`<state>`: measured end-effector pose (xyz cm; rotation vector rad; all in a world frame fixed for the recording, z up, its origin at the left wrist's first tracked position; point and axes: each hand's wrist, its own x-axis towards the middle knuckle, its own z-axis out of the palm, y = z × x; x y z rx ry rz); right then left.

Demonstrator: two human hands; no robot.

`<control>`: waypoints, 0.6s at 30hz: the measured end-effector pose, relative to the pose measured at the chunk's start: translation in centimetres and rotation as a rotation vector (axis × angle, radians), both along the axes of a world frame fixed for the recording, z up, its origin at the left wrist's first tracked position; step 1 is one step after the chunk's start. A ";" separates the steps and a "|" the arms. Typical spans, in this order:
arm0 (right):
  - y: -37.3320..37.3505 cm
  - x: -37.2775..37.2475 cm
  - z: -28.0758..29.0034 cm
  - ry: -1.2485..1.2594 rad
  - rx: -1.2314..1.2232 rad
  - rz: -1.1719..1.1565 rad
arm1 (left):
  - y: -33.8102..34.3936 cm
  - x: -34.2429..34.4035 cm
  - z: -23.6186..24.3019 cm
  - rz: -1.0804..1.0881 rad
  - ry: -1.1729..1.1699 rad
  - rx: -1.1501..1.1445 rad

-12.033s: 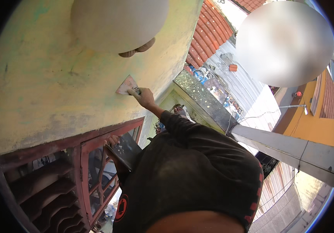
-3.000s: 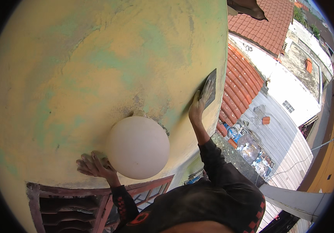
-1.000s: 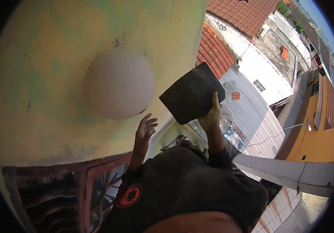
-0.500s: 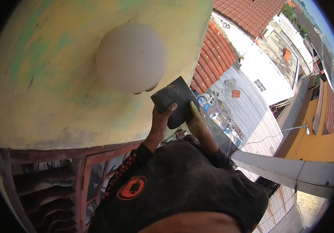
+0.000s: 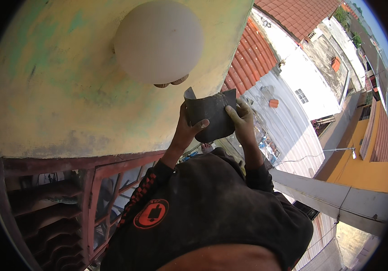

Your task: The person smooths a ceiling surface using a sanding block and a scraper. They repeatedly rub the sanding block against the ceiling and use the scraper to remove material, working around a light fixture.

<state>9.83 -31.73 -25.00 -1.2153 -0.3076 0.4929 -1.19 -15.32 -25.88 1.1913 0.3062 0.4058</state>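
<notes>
Hands: left hand (image 5: pixel 188 128) and right hand (image 5: pixel 241 122) grip dark sheet (image 5: pixel 210 116) | sheet's lower edge hidden by fingers

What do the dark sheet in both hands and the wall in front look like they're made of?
Dark sheet: probably sandpaper or a similar flexible abrasive sheet; matte dark grey, curling between the left hand and right hand. Wall: likely plaster or render under worn yellow paint; patchy green and grey blotches show through, finish dull.
</notes>
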 end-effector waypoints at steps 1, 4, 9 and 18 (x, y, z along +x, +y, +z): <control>-0.1 0.2 -0.3 0.017 0.014 -0.059 | 0.6 -0.2 -0.1 0.004 0.029 -0.115; -1.0 1.4 -1.1 -0.030 -0.098 -0.237 | 2.2 -1.0 -0.3 0.023 0.128 -0.105; -3.6 4.1 -0.8 -0.172 -0.406 -0.139 | 3.1 -2.0 0.2 0.083 0.142 0.037; 0.4 3.0 1.6 -0.774 -0.511 0.201 | 5.1 -2.4 2.7 -0.276 0.201 0.048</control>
